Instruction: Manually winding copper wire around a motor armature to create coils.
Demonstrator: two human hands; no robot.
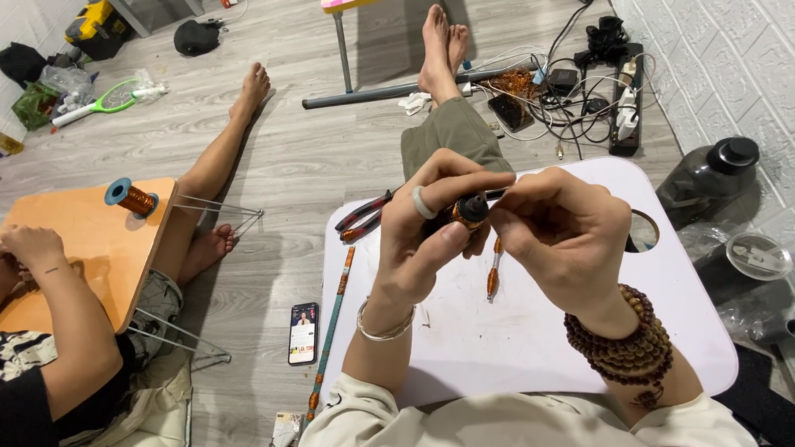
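A small copper-wound coil is pinched between left hand and right hand above the white lap table.

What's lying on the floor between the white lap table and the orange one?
In the head view, a phone lies face up on the grey floor between the white table and the orange table; the seated person's bare foot rests there too.

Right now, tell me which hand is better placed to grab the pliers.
Left, probably. The left hand is right beside the pliers on the white table. The right hand is farther away. Both pinch the small coil.
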